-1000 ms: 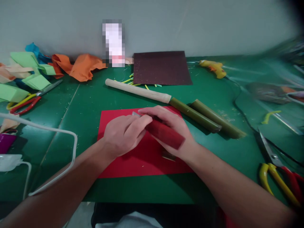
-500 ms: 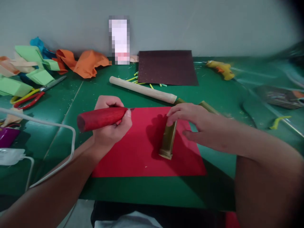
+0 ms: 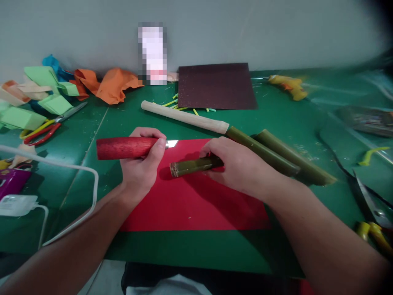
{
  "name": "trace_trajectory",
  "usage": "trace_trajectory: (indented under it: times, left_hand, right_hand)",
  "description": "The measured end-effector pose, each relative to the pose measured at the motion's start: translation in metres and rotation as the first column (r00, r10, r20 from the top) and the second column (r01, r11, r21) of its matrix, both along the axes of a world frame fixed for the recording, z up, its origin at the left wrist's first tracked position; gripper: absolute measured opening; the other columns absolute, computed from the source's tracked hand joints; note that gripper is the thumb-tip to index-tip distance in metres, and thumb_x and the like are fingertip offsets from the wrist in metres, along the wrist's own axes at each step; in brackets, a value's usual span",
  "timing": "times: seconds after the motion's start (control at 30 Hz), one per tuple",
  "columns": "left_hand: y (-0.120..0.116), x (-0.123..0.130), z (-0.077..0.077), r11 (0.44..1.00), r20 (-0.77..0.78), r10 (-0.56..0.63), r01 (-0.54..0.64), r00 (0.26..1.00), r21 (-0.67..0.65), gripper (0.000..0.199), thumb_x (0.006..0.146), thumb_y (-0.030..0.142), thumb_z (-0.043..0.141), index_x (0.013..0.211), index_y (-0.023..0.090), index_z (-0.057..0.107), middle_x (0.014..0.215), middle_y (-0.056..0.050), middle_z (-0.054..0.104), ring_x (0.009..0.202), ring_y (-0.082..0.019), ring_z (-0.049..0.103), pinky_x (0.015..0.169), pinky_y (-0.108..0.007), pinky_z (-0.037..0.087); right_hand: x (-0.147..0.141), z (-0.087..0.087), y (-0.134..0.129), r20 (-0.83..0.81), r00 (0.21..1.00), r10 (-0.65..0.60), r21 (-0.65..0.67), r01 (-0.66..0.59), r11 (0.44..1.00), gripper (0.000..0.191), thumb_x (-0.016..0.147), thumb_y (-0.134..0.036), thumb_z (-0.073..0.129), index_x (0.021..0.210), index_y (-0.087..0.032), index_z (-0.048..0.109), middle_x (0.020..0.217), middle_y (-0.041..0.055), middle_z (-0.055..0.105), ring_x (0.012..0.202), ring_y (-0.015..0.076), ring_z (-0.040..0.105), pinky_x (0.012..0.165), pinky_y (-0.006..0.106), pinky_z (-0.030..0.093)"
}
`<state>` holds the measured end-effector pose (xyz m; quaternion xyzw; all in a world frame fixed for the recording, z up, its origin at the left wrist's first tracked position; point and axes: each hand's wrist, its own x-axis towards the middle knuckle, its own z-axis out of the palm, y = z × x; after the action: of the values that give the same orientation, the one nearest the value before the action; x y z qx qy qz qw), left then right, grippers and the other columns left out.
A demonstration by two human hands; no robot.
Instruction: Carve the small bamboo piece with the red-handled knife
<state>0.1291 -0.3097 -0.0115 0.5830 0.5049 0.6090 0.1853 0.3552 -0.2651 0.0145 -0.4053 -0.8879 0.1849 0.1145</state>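
Observation:
My left hand is closed around a red-handled knife, its thick wooden handle pointing left and a short shiny blade showing past the fingertips. To its right, my right hand grips a short green bamboo piece by its right end. That piece lies nearly level over a sheet of red paper, its cut end facing left toward the knife. Blade and bamboo are apart. Behind my right hand rest two longer bamboo pieces and a pale wooden rod.
On the green table, scissors and folded papers lie left, beside a white cable. A dark brown sheet and yellow glue gun are at the back. More scissors lie right.
The short bamboo piece has turned from pointing toward me to pointing left, and my right hand has closed on it. The knife handle has levelled, and its blade now shows.

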Motion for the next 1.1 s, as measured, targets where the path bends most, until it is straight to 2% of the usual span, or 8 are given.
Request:
trace_trajectory:
  times: [0.13, 0.23, 0.33, 0.47, 0.63, 0.77, 0.93, 1.1]
  left_hand:
    - [-0.002, 0.003, -0.001, 0.991, 0.079, -0.089, 0.097, 0.993, -0.091, 0.018, 0.090, 0.040, 0.064, 0.093, 0.023, 0.069, 0.076, -0.001, 0.063, 0.062, -0.012, 0.059, 0.060, -0.028, 0.051]
    - [-0.003, 0.006, -0.002, 0.976, 0.118, -0.136, 0.154, 0.984, -0.152, 0.017, 0.090, 0.039, 0.064, 0.093, 0.022, 0.068, 0.080, -0.001, 0.066, 0.063, -0.012, 0.060, 0.063, -0.027, 0.052]
    - [-0.004, 0.008, -0.001, 0.977, 0.076, -0.122, 0.133, 0.990, -0.164, 0.015, 0.090, 0.036, 0.063, 0.093, 0.022, 0.068, 0.082, -0.001, 0.066, 0.066, -0.012, 0.060, 0.066, -0.028, 0.053]
    - [-0.003, 0.010, 0.004, 0.983, -0.021, -0.089, 0.084, 0.996, -0.161, 0.004, 0.086, 0.023, 0.064, 0.084, 0.022, 0.067, 0.081, 0.000, 0.066, 0.068, -0.012, 0.061, 0.068, -0.027, 0.053]
    - [0.000, 0.013, 0.006, 0.995, -0.042, -0.033, 0.029, 0.999, -0.096, 0.015, 0.073, 0.008, 0.059, 0.066, 0.021, 0.062, 0.067, 0.003, 0.061, 0.063, -0.011, 0.057, 0.062, -0.024, 0.051]
    - [0.003, 0.013, 0.003, 0.994, -0.023, -0.035, 0.033, 0.999, -0.105, 0.017, 0.072, 0.009, 0.055, 0.062, 0.021, 0.060, 0.062, 0.003, 0.056, 0.059, -0.011, 0.053, 0.057, -0.025, 0.048]
    - [0.005, 0.012, 0.004, 0.987, -0.065, -0.093, 0.083, 0.994, -0.137, 0.014, 0.071, 0.010, 0.055, 0.066, 0.021, 0.062, 0.070, 0.000, 0.062, 0.065, -0.013, 0.056, 0.061, -0.026, 0.049]
    - [0.011, 0.006, 0.014, 0.959, 0.078, -0.138, 0.153, 0.987, -0.240, 0.007, 0.074, 0.019, 0.065, 0.067, 0.020, 0.063, 0.064, 0.001, 0.057, 0.055, -0.011, 0.051, 0.049, -0.024, 0.044]
  right_hand:
    - [-0.011, -0.009, -0.009, 0.000, 0.999, -0.041, 0.045, 0.041, 0.998, 0.026, 0.080, -0.023, 0.067, 0.105, -0.019, 0.062, 0.097, 0.0071, 0.070, 0.085, 0.0228, 0.062, 0.070, 0.033, 0.046]
    - [-0.012, -0.008, -0.013, -0.019, 0.998, -0.065, 0.101, 0.066, 0.993, 0.044, 0.080, -0.026, 0.065, 0.122, -0.017, 0.058, 0.105, 0.0099, 0.071, 0.089, 0.0263, 0.064, 0.074, 0.037, 0.050]
    - [-0.007, -0.006, -0.014, -0.077, 0.995, -0.055, 0.113, 0.064, 0.992, 0.062, 0.076, -0.022, 0.064, 0.137, -0.018, 0.050, 0.119, 0.0100, 0.068, 0.097, 0.0268, 0.065, 0.080, 0.038, 0.052]
    - [-0.008, -0.012, -0.014, -0.123, 0.992, 0.024, 0.086, -0.014, 0.996, 0.057, 0.082, -0.018, 0.061, 0.138, -0.021, 0.051, 0.131, 0.0084, 0.063, 0.111, 0.0244, 0.063, 0.090, 0.037, 0.053]
    - [-0.020, -0.024, -0.019, -0.221, 0.975, 0.027, 0.056, -0.015, 0.998, 0.064, 0.080, -0.014, 0.064, 0.142, -0.018, 0.048, 0.134, 0.0118, 0.058, 0.119, 0.0227, 0.058, 0.095, 0.035, 0.054]
    - [-0.024, -0.021, -0.022, -0.228, 0.973, -0.013, 0.054, 0.026, 0.998, 0.054, 0.080, -0.030, 0.068, 0.130, -0.011, 0.060, 0.120, 0.0145, 0.063, 0.110, 0.0260, 0.060, 0.095, 0.041, 0.053]
    - [-0.023, -0.012, -0.021, -0.023, 0.998, -0.064, -0.012, 0.064, 0.998, 0.027, 0.085, -0.030, 0.056, 0.097, -0.012, 0.072, 0.092, 0.0119, 0.066, 0.090, 0.0255, 0.061, 0.080, 0.039, 0.049]
    - [-0.028, -0.012, -0.023, -0.007, 0.995, -0.096, -0.036, 0.096, 0.995, 0.027, 0.081, -0.032, 0.059, 0.099, -0.014, 0.069, 0.094, 0.0091, 0.066, 0.087, 0.0232, 0.060, 0.074, 0.034, 0.045]
